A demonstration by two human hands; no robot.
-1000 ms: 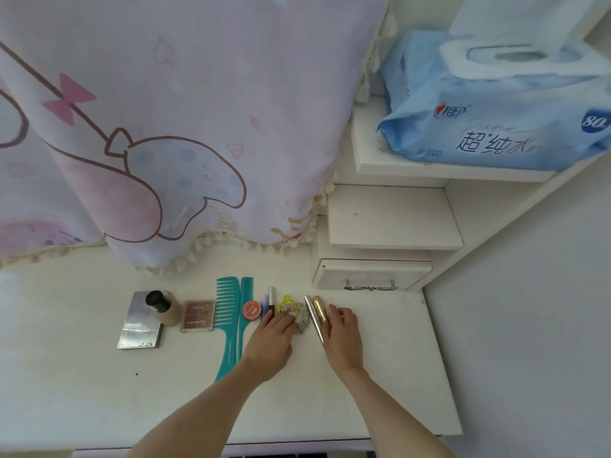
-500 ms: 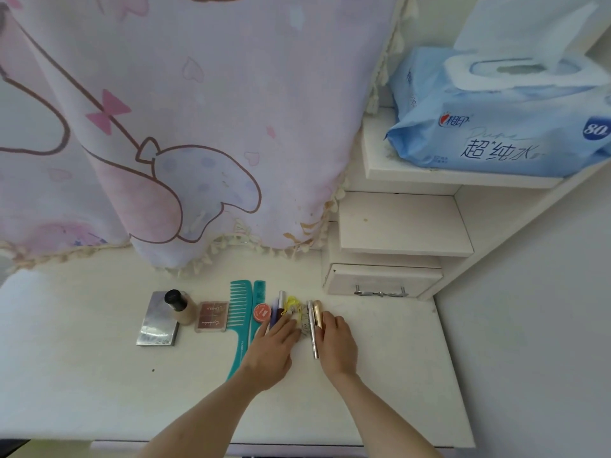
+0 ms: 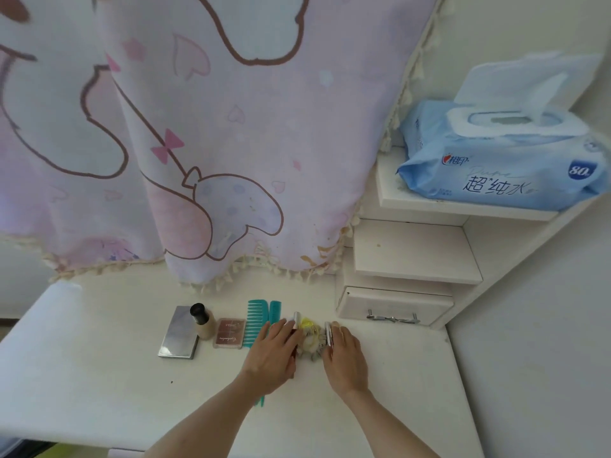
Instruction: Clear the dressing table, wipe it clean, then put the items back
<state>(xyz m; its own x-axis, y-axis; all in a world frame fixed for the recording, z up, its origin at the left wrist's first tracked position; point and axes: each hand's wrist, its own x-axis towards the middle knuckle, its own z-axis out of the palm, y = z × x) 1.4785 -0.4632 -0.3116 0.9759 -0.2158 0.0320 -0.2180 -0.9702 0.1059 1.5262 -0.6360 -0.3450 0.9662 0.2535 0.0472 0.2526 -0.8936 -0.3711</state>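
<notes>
Head view: left hand point(image 3: 272, 353) flat w/ straight fingers over small tubes, lower centre; right hand point(image 3: 345, 355) fingers straight, pressing silver tube point(image 3: 328, 332); hair ties point(image 3: 310, 340) btwn them on dressing table point(image 3: 99, 375); teal combs point(image 3: 256, 320), compacts left

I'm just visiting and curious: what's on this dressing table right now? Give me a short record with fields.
surface: white dressing table
row of items, left to right: silver compact, foundation bottle, blush palette, teal combs, hair ties
left hand: fingers straight, pressing items inward
right hand: flat against a metallic tube
shelf: blue wet wipes pack, lid open
</notes>
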